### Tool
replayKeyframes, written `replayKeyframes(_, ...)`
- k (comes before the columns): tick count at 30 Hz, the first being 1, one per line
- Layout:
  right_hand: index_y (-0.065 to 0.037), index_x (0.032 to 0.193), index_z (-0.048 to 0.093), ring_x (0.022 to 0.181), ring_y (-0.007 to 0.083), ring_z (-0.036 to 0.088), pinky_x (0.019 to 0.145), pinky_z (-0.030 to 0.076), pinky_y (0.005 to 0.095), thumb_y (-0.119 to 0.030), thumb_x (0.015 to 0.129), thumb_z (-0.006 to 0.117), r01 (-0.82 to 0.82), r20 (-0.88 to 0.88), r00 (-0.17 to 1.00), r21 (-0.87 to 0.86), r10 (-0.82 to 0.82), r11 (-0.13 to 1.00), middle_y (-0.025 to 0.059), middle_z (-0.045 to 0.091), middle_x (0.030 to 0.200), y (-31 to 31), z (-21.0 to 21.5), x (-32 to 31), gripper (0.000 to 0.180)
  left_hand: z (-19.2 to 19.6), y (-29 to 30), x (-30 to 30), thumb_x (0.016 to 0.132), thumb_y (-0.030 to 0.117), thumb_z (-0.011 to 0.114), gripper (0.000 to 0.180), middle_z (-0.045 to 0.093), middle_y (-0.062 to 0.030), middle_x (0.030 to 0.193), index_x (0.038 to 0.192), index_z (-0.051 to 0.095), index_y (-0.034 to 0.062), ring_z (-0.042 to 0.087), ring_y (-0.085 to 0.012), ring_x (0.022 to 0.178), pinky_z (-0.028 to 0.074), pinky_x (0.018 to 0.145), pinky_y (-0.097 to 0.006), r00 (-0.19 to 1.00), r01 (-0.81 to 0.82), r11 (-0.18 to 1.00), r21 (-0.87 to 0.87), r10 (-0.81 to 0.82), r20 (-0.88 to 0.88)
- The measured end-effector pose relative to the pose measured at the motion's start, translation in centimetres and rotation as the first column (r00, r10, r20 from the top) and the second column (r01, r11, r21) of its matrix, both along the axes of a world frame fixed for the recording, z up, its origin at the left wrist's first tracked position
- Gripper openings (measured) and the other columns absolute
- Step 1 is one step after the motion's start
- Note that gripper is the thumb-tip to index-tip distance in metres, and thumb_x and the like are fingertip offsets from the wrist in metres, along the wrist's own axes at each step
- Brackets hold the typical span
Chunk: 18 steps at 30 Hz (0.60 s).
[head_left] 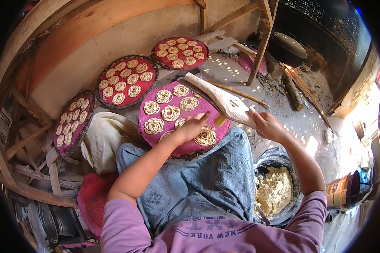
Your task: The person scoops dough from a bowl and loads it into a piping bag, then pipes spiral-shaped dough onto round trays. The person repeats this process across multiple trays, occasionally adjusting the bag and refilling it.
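My right hand (268,125) is closed round the near end of a pale wooden lever-like press (223,99), with the thumb on top. The press slants over the right side of a round pink cloth-covered tray (145,143). Below it shows a short yellowish rounded piece (219,120), partly hidden. My left hand (193,127) is over the tray, beside the press, with a finger stretched out and nothing visible in it; its other fingers are partly hidden. Coiled dough strands (170,113) lie in nests on the tray, and one larger nest (205,135) sits close to my left hand.
More trays of dough nests stand at the back: one (127,81), another (180,53) and a third (73,122). A basin of dough (276,189) is at my right. Cream cloth (105,139) lies left. Beyond are a wooden post (261,46), black wok (287,48) and firewood (293,90).
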State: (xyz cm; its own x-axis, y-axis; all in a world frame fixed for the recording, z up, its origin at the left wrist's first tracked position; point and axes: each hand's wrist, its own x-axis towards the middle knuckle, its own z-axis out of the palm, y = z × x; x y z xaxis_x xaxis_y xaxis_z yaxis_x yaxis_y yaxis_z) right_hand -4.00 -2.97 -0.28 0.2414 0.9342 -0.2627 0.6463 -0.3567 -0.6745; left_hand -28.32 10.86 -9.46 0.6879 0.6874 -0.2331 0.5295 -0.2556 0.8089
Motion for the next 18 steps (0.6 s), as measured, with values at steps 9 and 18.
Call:
replayKeyframes(9,0.002,0.09,0.063,0.051,0.0114,0.049,0.047,0.037,0.0294,-0.05,0.099,0.041,0.06,-0.169,0.984,0.058,-0.05,0.996,0.0011,0.049,0.058,-2.3,-0.3,0.9,0.057,0.6,-4.9,-5.7,0.093,0.041,0.055,0.045,0.042,-0.0089,0.144,0.12,0.059,0.004,0.051,-0.0306,0.113,0.038,0.1,-0.045,0.975,0.174,0.326,0.929,0.075,-0.209)
replayKeyframes(18,-0.006,0.081,0.053,0.037,0.0108,0.034,0.035,0.026,0.0264,-0.05,0.101,0.028,0.336,-0.586,0.793,0.195,-0.166,0.921,0.0023,0.043,0.05,-5.9,-4.5,2.0,0.055,-6.1,-16.1,-5.0,0.095,0.016,0.059,0.034,0.059,-0.011,0.122,0.124,0.048,0.0029,0.058,-0.0188,0.109,0.048,0.095,-0.033,0.634,-0.026,0.545,-0.838,0.657,0.407)
